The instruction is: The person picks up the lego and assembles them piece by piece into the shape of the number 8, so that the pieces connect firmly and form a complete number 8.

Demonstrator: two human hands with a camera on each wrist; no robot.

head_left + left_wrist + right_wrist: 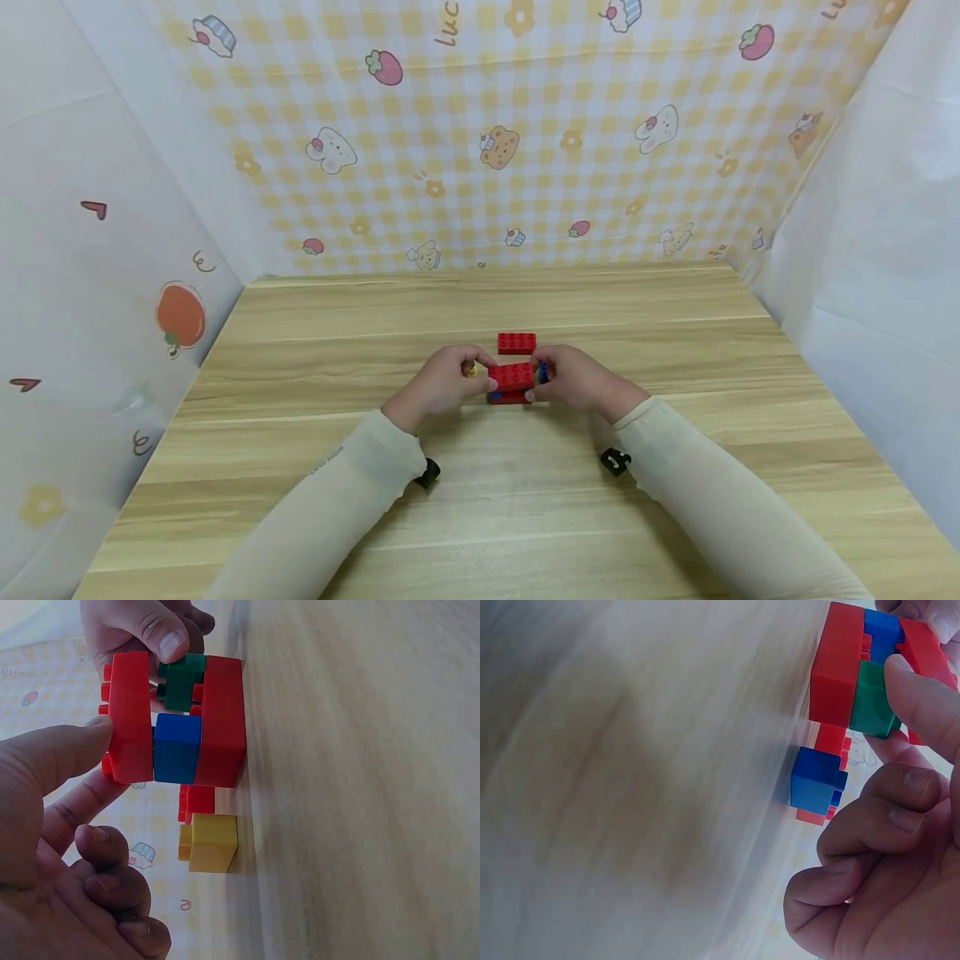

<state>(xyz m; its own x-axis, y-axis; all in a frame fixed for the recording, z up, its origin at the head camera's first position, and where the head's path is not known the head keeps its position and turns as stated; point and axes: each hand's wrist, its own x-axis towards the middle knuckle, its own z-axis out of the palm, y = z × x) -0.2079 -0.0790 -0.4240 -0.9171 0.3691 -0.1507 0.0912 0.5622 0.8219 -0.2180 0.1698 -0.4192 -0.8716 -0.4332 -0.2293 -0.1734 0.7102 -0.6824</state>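
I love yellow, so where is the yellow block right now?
The left wrist view shows the yellow block on the table; in the head view it is left of the stack, partly hidden by the left hand.

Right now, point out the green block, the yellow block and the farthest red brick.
Green block [868, 700], right wrist view, on its smooth side.
Yellow block [214, 844], left wrist view, on its smooth side.
Farthest red brick [517, 342], head view, on its studded top.
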